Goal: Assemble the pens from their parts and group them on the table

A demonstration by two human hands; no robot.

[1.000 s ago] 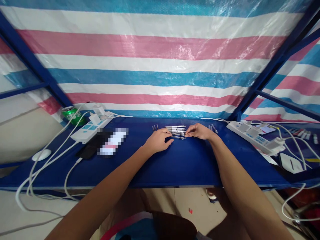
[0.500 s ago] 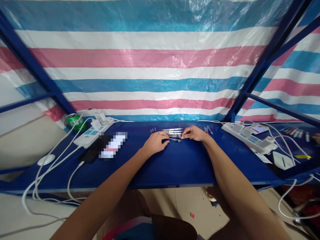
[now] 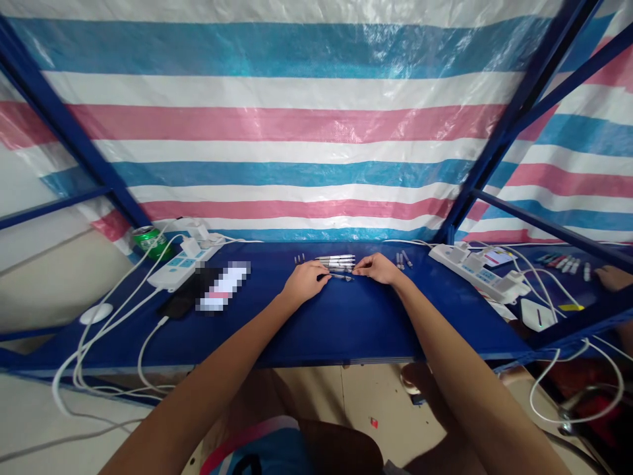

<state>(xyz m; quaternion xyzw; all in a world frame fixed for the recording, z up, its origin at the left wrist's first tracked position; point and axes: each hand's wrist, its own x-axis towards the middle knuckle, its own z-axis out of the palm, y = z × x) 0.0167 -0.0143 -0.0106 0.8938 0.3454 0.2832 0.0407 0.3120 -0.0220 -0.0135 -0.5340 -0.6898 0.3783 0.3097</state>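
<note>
**Fingers [image 3: 317, 275] on a slim pen, grip too small to call**

My left hand [image 3: 304, 282] has its fingers curled in at the near end of a slim pen [image 3: 340, 277]. My right hand [image 3: 376, 268] comes in from the other side, its fingertips just beside the far end. At this range I can't tell whether either hand has real hold of it, though neither is spread wide. The pen lies at lower center of the table's busy strip, just in front of a row of white pens [image 3: 336, 262] on the blue table [image 3: 346, 330]. Small parts [image 3: 299, 258] sit left of that row, and two more pens [image 3: 401, 258] lie to its right. A power strip [image 3: 182, 266] runs at left, near a green can [image 3: 148, 240]. Another power strip [image 3: 472, 272] lies at right, and a co-worker's hand [image 3: 613, 278] shows at the far right edge.
</note>
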